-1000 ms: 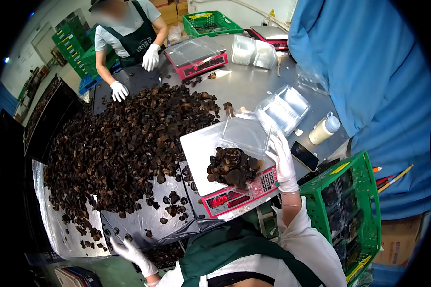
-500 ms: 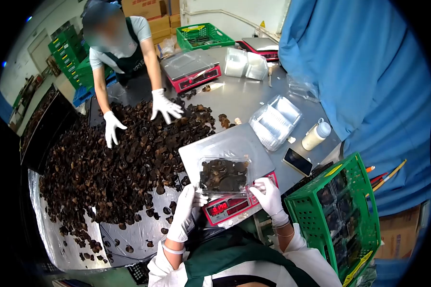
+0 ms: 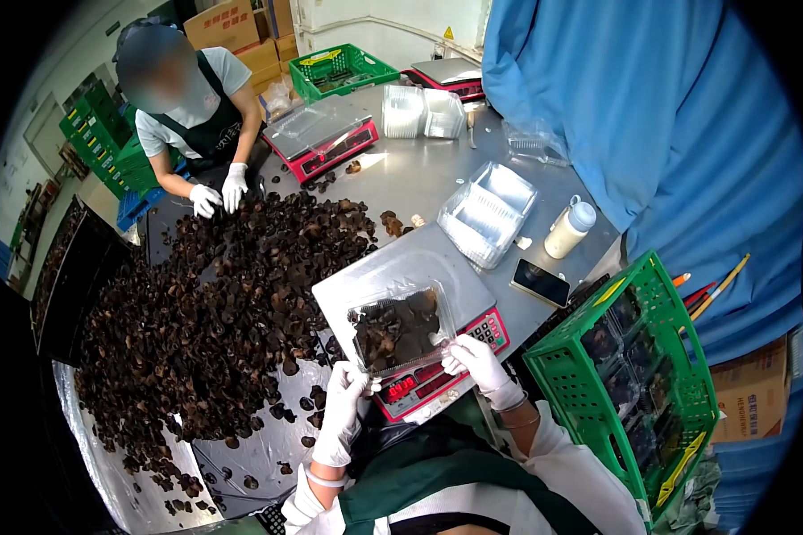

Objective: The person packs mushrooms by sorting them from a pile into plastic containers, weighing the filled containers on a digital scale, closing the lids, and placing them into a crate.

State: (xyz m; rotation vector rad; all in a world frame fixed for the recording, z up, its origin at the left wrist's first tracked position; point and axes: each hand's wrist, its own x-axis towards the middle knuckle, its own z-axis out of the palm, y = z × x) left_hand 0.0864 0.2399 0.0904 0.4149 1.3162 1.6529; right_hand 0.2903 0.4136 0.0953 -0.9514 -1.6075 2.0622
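Observation:
A clear plastic box filled with dark wood ear mushrooms (image 3: 397, 330) is over the metal plate of a red digital scale (image 3: 401, 252), tilted a little; whether it still touches the plate I cannot tell. My left hand (image 3: 342, 401), in a white glove, has its fingers closed on the near left corner of the box. At the near right corner, my gloved right hand (image 3: 482, 367) pinches the rim. Red lit digits show on the scale's front, just below the box.
A large mushroom heap (image 3: 223, 312) covers the table's left. Across from me a co-worker's gloved hands (image 3: 220, 194) touch its far edge. Stacked clear boxes (image 3: 488, 214), a phone (image 3: 541, 283) and a bottle (image 3: 570, 228) lie right, beside a green crate (image 3: 589, 419) of filled boxes.
The box has turned and tilted between my hands, and my right fingers have closed on its rim. The co-worker's hands have drawn back together to the heap's far edge. My view has shifted.

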